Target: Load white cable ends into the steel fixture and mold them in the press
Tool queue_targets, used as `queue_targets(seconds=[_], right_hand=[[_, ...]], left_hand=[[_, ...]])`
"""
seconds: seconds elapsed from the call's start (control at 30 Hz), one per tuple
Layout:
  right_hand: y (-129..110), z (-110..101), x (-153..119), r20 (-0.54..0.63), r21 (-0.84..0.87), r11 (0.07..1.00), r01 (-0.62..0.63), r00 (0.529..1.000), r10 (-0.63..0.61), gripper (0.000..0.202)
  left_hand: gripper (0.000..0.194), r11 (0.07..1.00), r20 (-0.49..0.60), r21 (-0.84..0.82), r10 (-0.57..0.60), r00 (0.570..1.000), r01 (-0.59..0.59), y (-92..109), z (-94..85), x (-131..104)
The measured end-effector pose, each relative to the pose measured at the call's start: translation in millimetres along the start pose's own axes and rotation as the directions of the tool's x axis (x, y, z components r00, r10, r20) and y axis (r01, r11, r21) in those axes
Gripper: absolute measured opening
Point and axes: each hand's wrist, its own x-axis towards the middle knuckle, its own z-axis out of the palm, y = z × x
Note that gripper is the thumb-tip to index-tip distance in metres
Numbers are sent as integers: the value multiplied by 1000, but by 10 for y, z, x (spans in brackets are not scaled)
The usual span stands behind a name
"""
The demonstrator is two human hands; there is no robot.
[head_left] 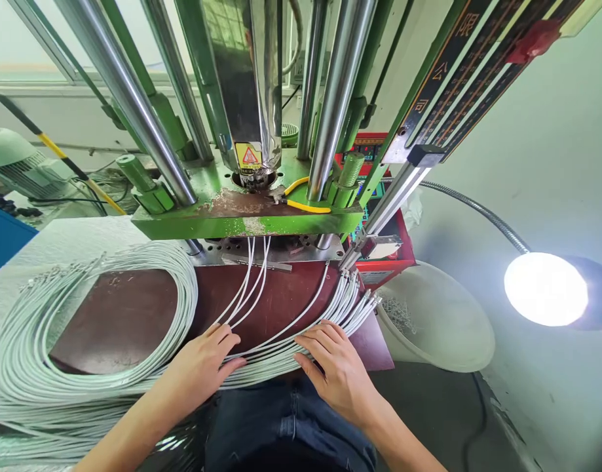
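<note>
- Head view: the left hand (202, 367) lies palm down, fingers spread flat on the white cables (261, 357) at the near edge of the dark red tabletop (124, 314); its grip is open and closes on nothing.
- The right hand (333, 367) lies flat just beside it, fingertips pressing the same cable bundle, grip likewise open.
- Between the two hands the cables run left to right, then fan up and right to their plug ends (362, 298) near the tabletop's right corner.
- About four single cables (249, 282) run from between the hands straight away, up under the green press (246, 219).
- One large coil (84, 328) of many strands, too many to count, loops left of the left hand.
- One lit lamp (546, 288) and one white basin (438, 328) stand to the right.
</note>
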Motion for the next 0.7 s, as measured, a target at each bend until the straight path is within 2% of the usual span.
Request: queue_targets(seconds=[0.23,0.33,0.43,0.57,0.7], right_hand=[[-1,-14,4,62,-7,1000,14,998,-14,22],[11,-1,-10,46,0,1000,25,999,-25,30],[27,5,-37,30,27,999,31,999,-32,27],[25,-5,-41,8,12,999,35,999,-35,22],[-2,-8,-3,59,-13,1000,23,998,-22,20]], left_hand=[[16,996,192,-25,-83,978,89,24,-138,28],[15,994,174,-33,-99,980,106,34,-155,26],[15,994,159,-36,-97,982,104,40,-148,20],[13,990,237,-21,-129,963,138,66,-179,45],[15,982,288,-34,-169,943,187,93,-226,88]])
